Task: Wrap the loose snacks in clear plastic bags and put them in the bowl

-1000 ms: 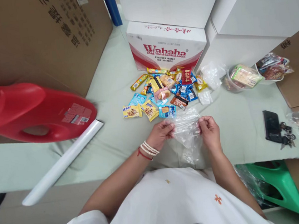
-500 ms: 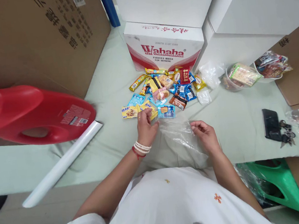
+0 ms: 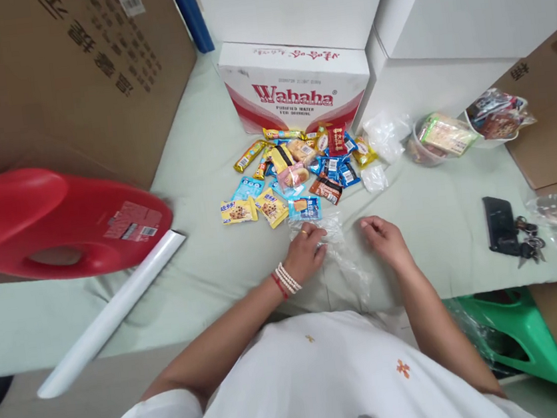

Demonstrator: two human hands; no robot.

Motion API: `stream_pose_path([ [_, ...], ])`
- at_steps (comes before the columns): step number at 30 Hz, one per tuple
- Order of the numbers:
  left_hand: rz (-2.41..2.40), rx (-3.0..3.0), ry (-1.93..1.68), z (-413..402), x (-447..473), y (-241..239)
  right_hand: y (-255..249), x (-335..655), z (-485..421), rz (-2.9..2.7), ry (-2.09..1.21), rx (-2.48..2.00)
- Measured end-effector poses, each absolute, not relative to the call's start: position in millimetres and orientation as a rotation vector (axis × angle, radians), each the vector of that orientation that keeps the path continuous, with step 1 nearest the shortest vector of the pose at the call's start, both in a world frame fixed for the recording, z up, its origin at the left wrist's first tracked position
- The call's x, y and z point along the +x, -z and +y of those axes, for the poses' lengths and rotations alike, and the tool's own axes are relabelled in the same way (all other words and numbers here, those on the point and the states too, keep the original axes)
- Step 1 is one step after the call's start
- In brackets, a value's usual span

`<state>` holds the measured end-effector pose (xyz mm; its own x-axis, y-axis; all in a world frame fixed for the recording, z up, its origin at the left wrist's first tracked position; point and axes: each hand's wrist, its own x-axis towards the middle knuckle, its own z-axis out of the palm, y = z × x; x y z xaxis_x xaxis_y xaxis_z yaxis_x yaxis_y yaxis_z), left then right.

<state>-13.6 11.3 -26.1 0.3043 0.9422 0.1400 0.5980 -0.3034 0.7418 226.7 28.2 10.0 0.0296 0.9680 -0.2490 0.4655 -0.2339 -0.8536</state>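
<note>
A clear plastic bag (image 3: 341, 250) lies on the pale green sheet (image 3: 214, 263) in front of me. My left hand (image 3: 306, 253), with bead bracelets at the wrist, has its fingers closed on the bag's left edge. My right hand (image 3: 382, 239) has its fingers curled at the bag's right edge; whether it grips the plastic I cannot make out. Just beyond the bag lies a pile of several wrapped snacks (image 3: 298, 166), the nearest a blue packet (image 3: 303, 207).
A Wahaha water carton (image 3: 295, 86) stands behind the snacks, white boxes (image 3: 438, 23) beside it. A red jug (image 3: 53, 218) and a white roll (image 3: 112, 312) lie left. Bowls of packets (image 3: 444, 140), a phone (image 3: 499, 224) and keys (image 3: 527, 248) lie right.
Both hands held the bag up a second ago. The left hand then reached toward the yellow packets and has come back to the bag, which now lies low on the sheet.
</note>
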Motion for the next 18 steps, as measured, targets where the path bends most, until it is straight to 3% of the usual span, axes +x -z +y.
stream_pose_path([
  [8,1.314,1.896,-0.912,10,-19,23,-6,193,83,-1.421,-1.324,-1.682],
  [18,1.206,1.221,-1.159,23,3,-5,-43,154,46,-1.037,-1.697,-1.286],
])
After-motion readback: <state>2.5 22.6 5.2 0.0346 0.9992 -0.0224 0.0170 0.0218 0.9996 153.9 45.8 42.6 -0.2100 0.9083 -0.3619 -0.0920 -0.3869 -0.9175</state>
